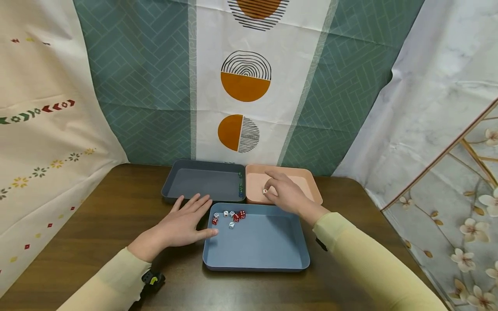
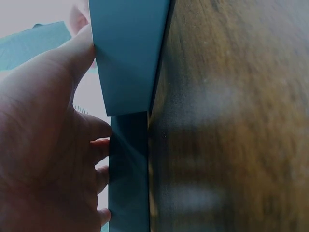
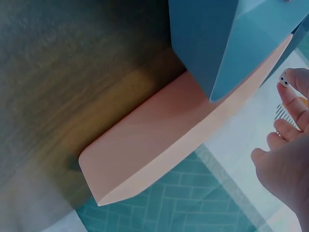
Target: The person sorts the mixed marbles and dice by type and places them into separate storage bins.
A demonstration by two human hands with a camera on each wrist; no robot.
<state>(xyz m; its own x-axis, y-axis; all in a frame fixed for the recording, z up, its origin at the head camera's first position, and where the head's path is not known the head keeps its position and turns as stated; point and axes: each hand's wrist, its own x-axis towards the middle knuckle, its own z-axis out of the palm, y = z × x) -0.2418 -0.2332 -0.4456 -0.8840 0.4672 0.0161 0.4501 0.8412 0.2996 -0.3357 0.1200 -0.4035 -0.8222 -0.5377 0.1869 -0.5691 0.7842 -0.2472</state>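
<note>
In the head view, right of centre, the right grip [image 1: 287, 194] pinches a white die [image 1: 265, 191] over the peach tray [image 1: 305, 185]; lowering it close to the tray floor before parting the fingertips should limit bouncing. The left grip [image 1: 184, 224] is splayed, holding nothing, beside the blue tray [image 1: 268, 250], whose upper-left dice [image 1: 236, 218] only this view shows together. The left wrist view adds the thumb at the blue tray's rim and fingertips along the dark tray [image 2: 129, 179]. The right wrist view, at right, reveals black pips and the pinch itself, apart from the peach wall.
</note>
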